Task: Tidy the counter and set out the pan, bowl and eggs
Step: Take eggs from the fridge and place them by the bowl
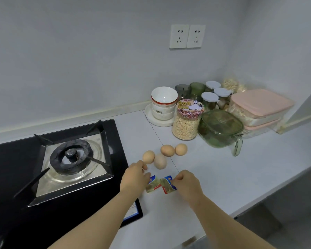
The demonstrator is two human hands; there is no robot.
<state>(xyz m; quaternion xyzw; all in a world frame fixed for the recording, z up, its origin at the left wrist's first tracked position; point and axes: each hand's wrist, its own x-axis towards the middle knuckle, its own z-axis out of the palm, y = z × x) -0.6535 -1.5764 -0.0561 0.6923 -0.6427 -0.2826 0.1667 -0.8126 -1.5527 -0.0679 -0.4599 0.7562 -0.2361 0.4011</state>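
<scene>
Several brown eggs [167, 150] lie loose on the white counter [223, 177], right of the gas stove [70, 159]. A stack of white bowls [164, 103] stands on a white plate by the back wall. Just in front of the eggs, my left hand [136, 177] pinches one small blue-and-clear packet [152, 184]. My right hand [186, 184] pinches a second packet [167, 185] beside it. Both packets are at counter level. No pan is in view.
An oat jar with a cartoon lid [187, 121], a green lidded container with a handle [221, 129], pink-lidded boxes [258, 108] and small jars [213, 94] crowd the back right corner. The counter's front edge runs diagonally at right. Wall sockets [187, 35] sit above.
</scene>
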